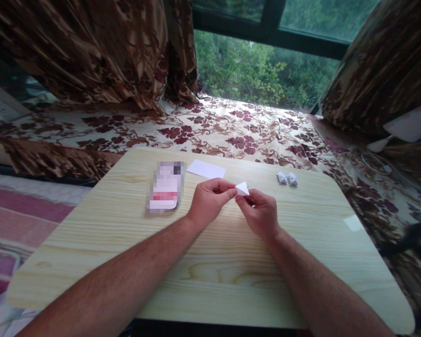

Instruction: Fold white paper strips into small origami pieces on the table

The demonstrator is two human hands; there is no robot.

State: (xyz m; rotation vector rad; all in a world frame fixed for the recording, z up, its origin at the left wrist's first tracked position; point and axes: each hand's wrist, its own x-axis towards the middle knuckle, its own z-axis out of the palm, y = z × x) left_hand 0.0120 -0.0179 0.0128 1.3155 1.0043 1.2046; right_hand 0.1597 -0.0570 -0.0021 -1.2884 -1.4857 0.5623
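A small piece of folded white paper (243,188) is held above the middle of the wooden table (210,262). My left hand (210,199) pinches its left corner between thumb and fingers. From the lower right, my right hand (261,210) grips its bottom edge, fingers closed. The paper has a pointed, triangular shape with a crease. Parts of it are covered by my fingertips. Beyond my left hand lies a flat stack of white paper (206,169). Two small folded white paper pieces (287,179) sit side by side at the back right of the table.
A pixelated pinkish packet (164,187) lies on the table's left part. Behind the table is a ledge with a floral cloth (245,126), below a window. Brown patterned curtains (126,51) hang at both sides. A white object with a cable (412,124) stands at right.
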